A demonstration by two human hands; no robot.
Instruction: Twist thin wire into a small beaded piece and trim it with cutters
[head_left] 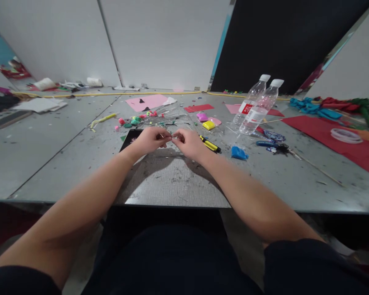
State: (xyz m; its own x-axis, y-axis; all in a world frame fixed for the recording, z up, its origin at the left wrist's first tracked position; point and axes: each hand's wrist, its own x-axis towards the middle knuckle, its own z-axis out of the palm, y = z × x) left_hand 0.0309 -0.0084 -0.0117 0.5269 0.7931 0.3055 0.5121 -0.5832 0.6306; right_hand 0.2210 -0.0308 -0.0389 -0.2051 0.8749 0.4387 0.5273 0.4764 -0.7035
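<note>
Over the middle of the table, my left hand (152, 138) and my right hand (187, 143) meet at the fingertips. Both are closed in a pinch around something small and thin that I cannot make out. Beneath them a thin dark strand (169, 156) lies across the table surface. A black card (129, 138) with a small pink mark is partly hidden behind my left hand. Just right of my right hand lies a yellow and black utility knife (211, 144).
Two clear plastic bottles (253, 116) stand at the right, near a blue packet (239, 153) and blue-handled scissors (267, 144). Yellow (208, 125) and pink packets (202, 117) lie beyond my hands. Red sheets (320, 135) cover the right side; pink paper (145, 103) lies farther back.
</note>
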